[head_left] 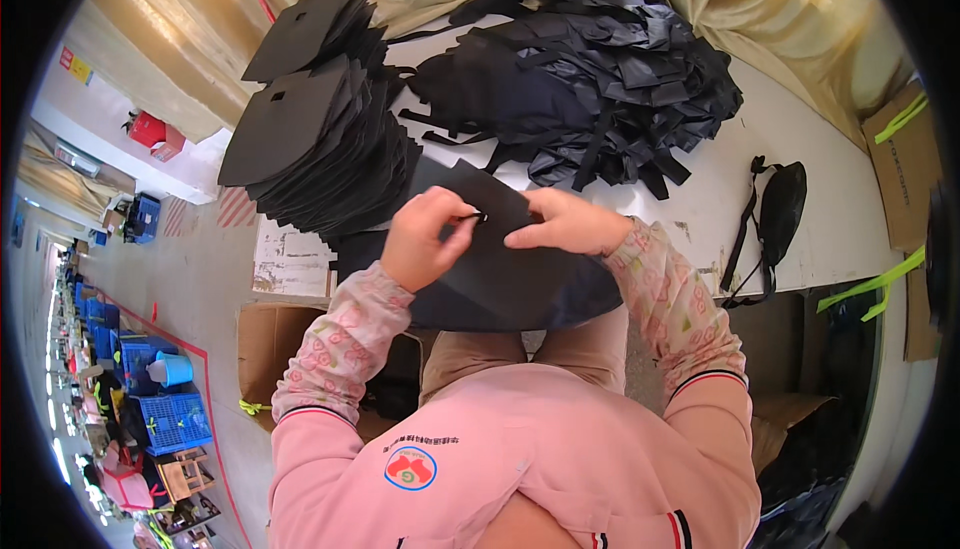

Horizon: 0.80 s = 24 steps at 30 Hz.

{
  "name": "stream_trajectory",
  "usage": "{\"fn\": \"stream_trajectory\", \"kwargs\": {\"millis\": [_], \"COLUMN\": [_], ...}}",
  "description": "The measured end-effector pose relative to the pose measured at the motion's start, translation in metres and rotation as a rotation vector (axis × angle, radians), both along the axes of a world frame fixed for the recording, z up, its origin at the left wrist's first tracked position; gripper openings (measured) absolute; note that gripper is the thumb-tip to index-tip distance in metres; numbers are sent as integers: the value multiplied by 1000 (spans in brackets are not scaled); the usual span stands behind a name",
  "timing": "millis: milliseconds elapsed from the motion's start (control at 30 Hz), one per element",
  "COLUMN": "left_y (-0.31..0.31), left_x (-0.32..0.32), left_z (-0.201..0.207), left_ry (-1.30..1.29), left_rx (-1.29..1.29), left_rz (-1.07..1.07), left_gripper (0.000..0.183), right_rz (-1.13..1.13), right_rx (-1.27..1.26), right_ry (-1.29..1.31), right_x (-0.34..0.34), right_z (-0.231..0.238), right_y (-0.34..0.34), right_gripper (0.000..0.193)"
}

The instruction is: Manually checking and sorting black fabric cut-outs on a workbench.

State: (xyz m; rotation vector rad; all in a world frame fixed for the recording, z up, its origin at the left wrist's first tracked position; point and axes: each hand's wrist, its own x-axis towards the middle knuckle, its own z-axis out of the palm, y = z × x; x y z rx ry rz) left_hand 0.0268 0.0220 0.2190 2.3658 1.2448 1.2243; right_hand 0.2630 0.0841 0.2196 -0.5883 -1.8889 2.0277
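Observation:
A flat black panel with a small slot near its upper end lies tilted over the table's near edge. At the slot, my left hand pinches a small dark strip end between thumb and fingertips. My right hand is closed on the panel's right edge, thumb on top and fingers behind it. Beneath the panel, a wider piece of black fabric hangs over the table edge onto my lap. To the left, close to my left hand, rises a tall stack of similar black slotted panels.
A second stack of black panels stands behind the first. Black fabric pieces with straps are heaped at the table's back. A small black pouch with a strap lies at the right. Cardboard stands beyond the table's right edge.

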Motion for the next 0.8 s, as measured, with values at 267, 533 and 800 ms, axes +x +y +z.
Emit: {"fn": "stream_trajectory", "kwargs": {"millis": [267, 533, 800], "left_y": [-33, -26, 92], "left_x": [-135, -143, 34], "left_z": [11, -29, -75], "left_ry": [-667, 259, 167], "left_rx": [-243, 5, -608], "left_rz": [468, 545, -334], "left_gripper": [7, 40, 46], "right_rz": [68, -118, -199], "right_rx": [558, 426, 641], "right_ry": [-740, -701, -679], "right_x": [78, 102, 74], "right_z": [-107, -125, -79], "right_y": [66, 52, 22], "right_gripper": [46, 53, 46]}}
